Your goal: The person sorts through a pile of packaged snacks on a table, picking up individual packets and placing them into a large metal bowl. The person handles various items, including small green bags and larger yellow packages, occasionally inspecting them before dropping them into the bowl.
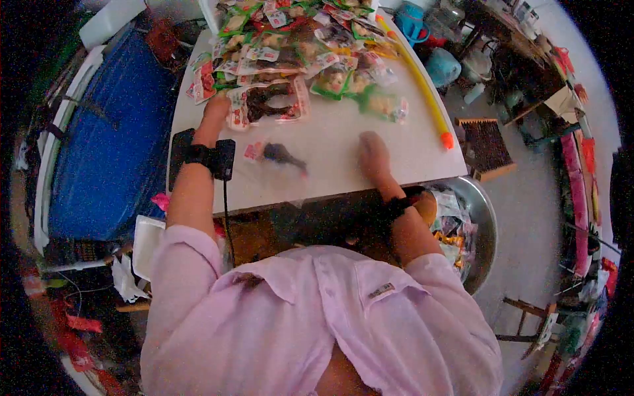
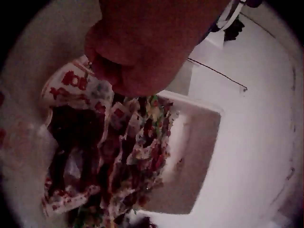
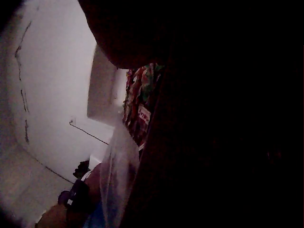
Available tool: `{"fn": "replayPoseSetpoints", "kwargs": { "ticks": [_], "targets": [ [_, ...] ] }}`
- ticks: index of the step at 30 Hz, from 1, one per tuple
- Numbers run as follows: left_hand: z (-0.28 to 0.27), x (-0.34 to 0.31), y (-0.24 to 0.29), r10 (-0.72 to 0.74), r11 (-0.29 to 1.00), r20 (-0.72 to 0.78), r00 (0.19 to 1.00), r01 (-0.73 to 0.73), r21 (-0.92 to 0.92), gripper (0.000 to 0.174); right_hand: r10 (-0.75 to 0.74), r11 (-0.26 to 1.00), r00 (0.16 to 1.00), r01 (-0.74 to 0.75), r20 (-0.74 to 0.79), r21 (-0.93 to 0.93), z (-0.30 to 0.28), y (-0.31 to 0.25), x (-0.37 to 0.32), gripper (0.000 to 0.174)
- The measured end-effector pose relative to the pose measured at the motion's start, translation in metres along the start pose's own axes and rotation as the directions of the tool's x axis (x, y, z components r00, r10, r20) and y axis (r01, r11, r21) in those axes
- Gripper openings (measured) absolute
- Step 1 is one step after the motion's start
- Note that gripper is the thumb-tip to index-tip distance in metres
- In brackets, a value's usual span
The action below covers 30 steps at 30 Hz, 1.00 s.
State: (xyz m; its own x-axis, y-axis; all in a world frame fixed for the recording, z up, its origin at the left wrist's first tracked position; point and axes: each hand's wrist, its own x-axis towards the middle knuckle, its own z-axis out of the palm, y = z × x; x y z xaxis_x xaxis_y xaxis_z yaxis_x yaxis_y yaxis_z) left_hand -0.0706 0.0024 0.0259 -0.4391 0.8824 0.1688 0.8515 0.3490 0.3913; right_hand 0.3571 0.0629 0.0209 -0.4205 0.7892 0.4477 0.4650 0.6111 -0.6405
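Observation:
My left hand pinches the upper left corner of a clear packet of dark food. In the left wrist view the hand has curled fingers at that packet's edge. A smaller clear packet with a dark drumstick-like piece lies on the white table between the hands. Blurred, my right hand is over the table's right part, below a green-edged packet; its fingertips are hidden. The right wrist view is mostly dark, with translucent plastic below the hand.
Many packets are heaped across the table's far end. A yellow tube with orange ends runs along the right edge. A metal basin with packets stands at the lower right, and a blue surface lies left.

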Motion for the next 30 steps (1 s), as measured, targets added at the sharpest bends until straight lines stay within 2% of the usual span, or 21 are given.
{"fn": "replayPoseSetpoints", "kwargs": {
  "ticks": [1, 2, 3, 4, 6, 7, 8, 9, 10, 11, 14, 16, 17, 19, 21, 22, 23, 25, 26, 27, 30],
  "targets": [
    [0.010, 0.009, 0.005, -0.175, 0.980, -0.074, 0.982, 0.167, -0.104, 0.022, 0.006, 1.000, 1.000, -0.006, -0.002, 0.024, -0.001, -0.001, -0.001, 0.020],
    [0.020, 0.012, 0.008, -0.353, 0.922, -0.128, 0.927, 0.321, -0.218, 0.025, 0.014, 1.000, 1.000, -0.014, 0.009, 0.004, -0.001, -0.002, -0.001, 0.020],
    [0.026, 0.011, -0.003, -0.149, 0.983, -0.137, 0.979, 0.161, 0.084, 0.025, 0.018, 1.000, 1.000, -0.017, 0.020, -0.015, 0.000, -0.002, -0.001, 0.020],
    [0.031, 0.011, -0.021, 0.053, 0.927, -0.087, 0.995, -0.017, 0.375, 0.026, 0.018, 0.999, 0.999, -0.017, 0.032, -0.033, 0.001, -0.002, 0.000, 0.020],
    [0.041, 0.012, -0.027, 0.066, 0.870, -0.107, 0.992, -0.005, 0.492, 0.025, 0.085, 0.996, 0.995, -0.086, 0.050, 0.001, 0.003, -0.001, 0.001, 0.021],
    [0.048, 0.013, -0.024, -0.115, 0.928, -0.197, 0.974, 0.176, 0.330, 0.023, 0.122, 0.992, 0.991, -0.123, 0.059, 0.017, 0.003, -0.001, 0.002, 0.022],
    [0.053, 0.014, -0.022, -0.281, 0.954, -0.156, 0.947, 0.293, 0.060, 0.021, 0.126, 0.992, 0.990, -0.125, 0.069, -0.021, 0.003, 0.001, 0.001, 0.022],
    [0.054, 0.012, -0.015, -0.439, 0.889, -0.110, 0.892, 0.412, -0.201, 0.020, 0.132, 0.990, 0.988, -0.128, 0.082, -0.059, 0.001, -0.003, 0.001, 0.022],
    [0.044, 0.003, -0.001, -0.513, 0.720, 0.068, 0.856, 0.472, -0.508, 0.017, 0.137, 0.987, 0.986, -0.128, 0.092, -0.096, 0.000, -0.004, 0.002, 0.022],
    [0.033, -0.006, 0.012, -0.513, 0.449, 0.262, 0.817, 0.516, -0.730, 0.016, 0.104, 0.990, 0.992, -0.096, 0.078, -0.100, 0.001, -0.001, 0.002, 0.023],
    [0.014, -0.028, 0.027, -0.269, 0.449, 0.429, 0.862, 0.507, -0.736, 0.012, 0.045, 0.991, 0.996, -0.035, 0.075, -0.131, 0.008, 0.010, 0.000, 0.024],
    [0.001, -0.050, 0.044, -0.122, 0.305, 0.419, 0.900, 0.436, -0.847, 0.018, 0.056, 0.984, 0.991, -0.035, 0.121, -0.173, 0.008, 0.006, 0.003, 0.025],
    [-0.004, -0.057, 0.053, -0.050, 0.223, 0.399, 0.915, 0.400, -0.889, 0.022, 0.049, 0.991, 0.994, -0.036, 0.100, -0.131, 0.007, 0.004, 0.002, 0.024],
    [0.004, -0.043, 0.054, -0.260, 0.255, 0.298, 0.919, 0.363, -0.896, 0.026, 0.039, 0.998, 0.998, -0.036, 0.057, -0.045, 0.002, -0.004, -0.001, 0.023],
    [-0.001, -0.035, 0.060, -0.341, 0.310, 0.166, 0.925, 0.277, -0.909, 0.031, 0.148, 0.987, 0.985, -0.143, 0.085, -0.069, -0.003, -0.016, 0.000, 0.021],
    [-0.024, -0.038, 0.084, -0.324, 0.338, 0.101, 0.941, 0.214, -0.917, 0.034, 0.204, 0.977, 0.973, -0.196, 0.104, -0.084, -0.005, -0.019, 0.001, 0.020],
    [-0.039, -0.039, 0.100, -0.307, 0.363, 0.039, 0.951, 0.155, -0.919, 0.037, 0.180, 0.983, 0.981, -0.176, 0.067, -0.053, -0.005, -0.018, 0.001, 0.020],
    [-0.047, -0.025, 0.107, -0.223, 0.416, -0.022, 0.975, 0.074, -0.906, 0.038, 0.124, 0.992, 0.992, -0.124, -0.018, 0.007, -0.006, -0.018, 0.001, 0.019],
    [-0.051, -0.021, 0.110, -0.177, 0.439, -0.053, 0.983, 0.031, -0.898, 0.038, 0.154, 0.988, 0.988, -0.153, -0.028, 0.034, -0.007, -0.019, 0.001, 0.018],
    [-0.082, -0.052, 0.162, -0.155, 0.209, -0.057, 0.986, -0.024, -0.978, 0.037, 0.185, 0.981, 0.982, -0.183, -0.039, 0.062, -0.011, -0.024, 0.001, 0.018],
    [-0.088, -0.036, 0.175, -0.097, 0.540, -0.113, 0.989, -0.043, -0.841, 0.033, 0.208, 0.947, 0.975, -0.179, -0.084, 0.267, -0.024, -0.041, -0.004, 0.022]
  ]
}}
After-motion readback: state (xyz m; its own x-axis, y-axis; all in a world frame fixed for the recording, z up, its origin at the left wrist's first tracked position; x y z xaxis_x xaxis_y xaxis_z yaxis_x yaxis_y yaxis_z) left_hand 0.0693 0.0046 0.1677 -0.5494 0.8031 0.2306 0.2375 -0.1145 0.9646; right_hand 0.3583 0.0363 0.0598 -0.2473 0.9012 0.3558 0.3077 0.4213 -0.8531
